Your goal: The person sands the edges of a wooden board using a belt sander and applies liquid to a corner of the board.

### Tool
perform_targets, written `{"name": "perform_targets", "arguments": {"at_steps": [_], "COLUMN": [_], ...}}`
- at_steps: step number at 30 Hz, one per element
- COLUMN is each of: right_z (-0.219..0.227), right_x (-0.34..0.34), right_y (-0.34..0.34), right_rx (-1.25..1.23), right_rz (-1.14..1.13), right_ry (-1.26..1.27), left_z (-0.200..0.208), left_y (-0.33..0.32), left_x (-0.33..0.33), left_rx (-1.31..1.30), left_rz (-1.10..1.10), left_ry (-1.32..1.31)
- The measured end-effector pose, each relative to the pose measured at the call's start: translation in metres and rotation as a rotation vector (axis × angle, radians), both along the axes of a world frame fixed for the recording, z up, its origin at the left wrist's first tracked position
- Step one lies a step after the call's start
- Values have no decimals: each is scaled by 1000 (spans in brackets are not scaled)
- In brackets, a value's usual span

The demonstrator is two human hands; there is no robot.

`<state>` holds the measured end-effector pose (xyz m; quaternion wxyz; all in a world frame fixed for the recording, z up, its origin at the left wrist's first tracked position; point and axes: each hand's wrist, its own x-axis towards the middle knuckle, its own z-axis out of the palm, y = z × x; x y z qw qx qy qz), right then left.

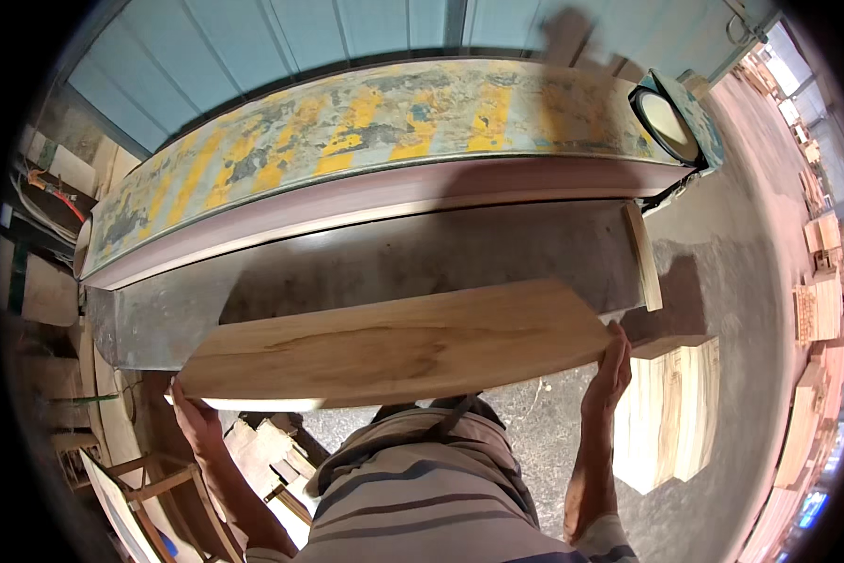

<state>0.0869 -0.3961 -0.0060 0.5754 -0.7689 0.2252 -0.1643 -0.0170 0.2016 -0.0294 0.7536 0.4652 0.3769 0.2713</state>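
A long wooden board [394, 347] with slanted ends and visible grain spans the space in front of me. My left hand [194, 410] grips its left end, and my right hand [613, 368] is closed round the right end. Some of my fingers are hidden by the wood. Just beyond the board lies the dark metal table [365, 258] of a long belt sander. Its pinkish sanding belt [384, 202] runs along the table's back edge; I cannot tell whether it is moving. The board's far edge overlaps the table in view; whether it touches is unclear.
A worn yellow-striped cover [356, 131] tops the sander, with a roller [666, 125] at its right end. A wooden strip [641, 258] edges the table's right side. Stacked boards [668, 413] stand at my right, wood scraps [264, 450] and a wooden frame [173, 493] at lower left.
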Motion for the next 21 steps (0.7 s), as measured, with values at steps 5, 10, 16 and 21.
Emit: {"name": "perform_targets", "arguments": {"at_steps": [5, 10, 16, 21], "right_z": [-6, -57, -81, -98], "right_x": [-24, -5, 33, 37], "right_y": [8, -1, -11, -28], "right_rx": [179, 318, 313, -350], "right_rz": [-14, -76, -50, 14], "right_ry": [75, -42, -112, 166], "left_z": [-81, -97, -97, -80], "left_y": [1, -28, -41, -62], "left_x": [-48, -9, 1, 1], "left_rx": [1108, 251, -143, 67], "left_rz": [-81, -90, -113, -270], "left_ry": [588, 242, 220, 553]}}
